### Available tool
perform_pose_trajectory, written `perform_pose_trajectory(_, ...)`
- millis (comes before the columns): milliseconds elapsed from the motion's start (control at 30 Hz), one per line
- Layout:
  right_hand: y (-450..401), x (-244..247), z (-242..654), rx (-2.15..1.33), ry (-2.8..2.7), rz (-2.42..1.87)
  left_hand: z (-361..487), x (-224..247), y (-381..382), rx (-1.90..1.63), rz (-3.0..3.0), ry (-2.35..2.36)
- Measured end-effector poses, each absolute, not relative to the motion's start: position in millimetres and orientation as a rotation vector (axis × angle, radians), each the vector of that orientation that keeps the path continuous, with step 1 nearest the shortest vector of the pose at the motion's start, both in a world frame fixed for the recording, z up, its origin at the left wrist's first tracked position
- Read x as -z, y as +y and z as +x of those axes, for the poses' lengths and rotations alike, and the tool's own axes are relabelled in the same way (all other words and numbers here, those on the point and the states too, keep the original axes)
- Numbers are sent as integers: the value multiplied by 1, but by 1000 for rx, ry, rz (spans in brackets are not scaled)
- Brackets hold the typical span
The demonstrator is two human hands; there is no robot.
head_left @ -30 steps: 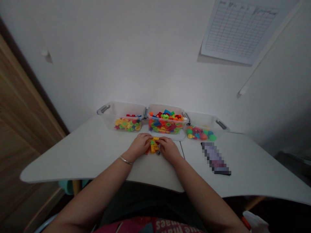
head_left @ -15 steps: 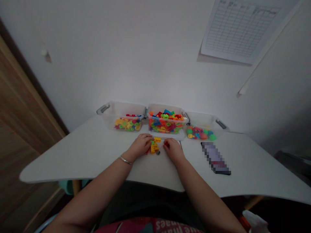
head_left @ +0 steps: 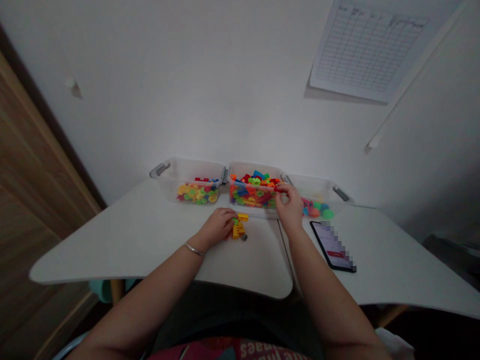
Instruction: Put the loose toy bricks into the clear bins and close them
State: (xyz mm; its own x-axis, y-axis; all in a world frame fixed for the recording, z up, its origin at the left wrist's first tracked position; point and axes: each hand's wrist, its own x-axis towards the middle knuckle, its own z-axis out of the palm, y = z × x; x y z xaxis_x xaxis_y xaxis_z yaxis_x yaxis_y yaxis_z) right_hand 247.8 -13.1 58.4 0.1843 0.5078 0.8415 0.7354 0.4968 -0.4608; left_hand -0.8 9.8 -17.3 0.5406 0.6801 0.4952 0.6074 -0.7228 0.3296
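Observation:
Wearing a bracelet at the wrist, my left hand (head_left: 218,225) rests on the white table with its fingers curled at a small cluster of yellow bricks (head_left: 238,230); what its fingertips hold is too small to tell. My right hand (head_left: 290,207) is raised at the front right corner of the middle clear bin (head_left: 255,212), thumb and forefinger pinched on a small red piece (head_left: 277,189). Mixed colourful bricks (head_left: 257,192) fill that bin. A small dark piece (head_left: 244,237) lies beside the yellow bricks.
A clear bin (head_left: 187,167) with yellow and green pieces stands at the left. The right bin (head_left: 318,181) holds round pieces, partly behind my right hand. A phone (head_left: 332,246) lies on the table (head_left: 131,235) at the right. The wall is behind.
My right hand has moved up and to the right, from beside the yellow bricks to the middle bin's front corner, with the red piece. My left hand has barely moved.

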Motion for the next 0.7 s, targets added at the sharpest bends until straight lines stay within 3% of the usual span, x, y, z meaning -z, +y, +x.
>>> perform_pose_trajectory(233, 10, -72, 251, 133, -1523, -1233, 1, 13, 8, -891, 2649, 1148)
perform_pose_trajectory(700, 7, -56, 240, 431, -1845, -1421, 2, 14, 8, -926, 2627, 1124)
